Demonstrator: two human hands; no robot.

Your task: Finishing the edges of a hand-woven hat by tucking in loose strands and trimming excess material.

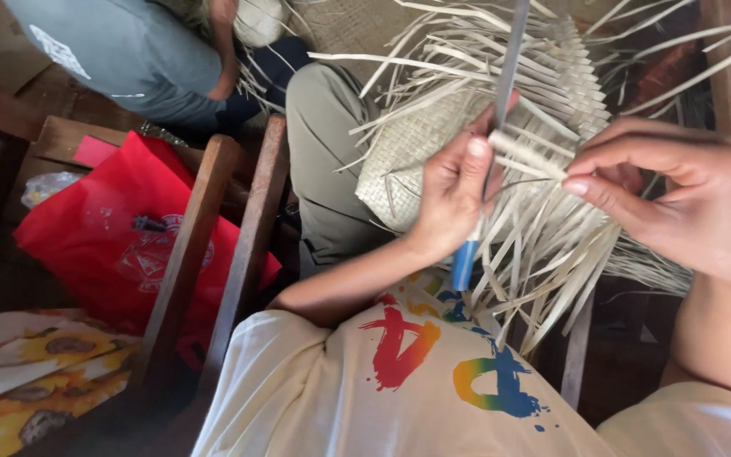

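Together, the left hand (454, 190) grips a blue-handled tool (486, 161) while the right hand (678, 203) pinches a pale strip (526, 154) of the woven mat (408, 161).

Pale straw-coloured woven mat (433, 161) with a fine plaited pattern, blue-handled tool (464, 264), red bag (112, 228), sunflower-print cloth (27, 372), and white shirt (365, 398) with rainbow lettering.
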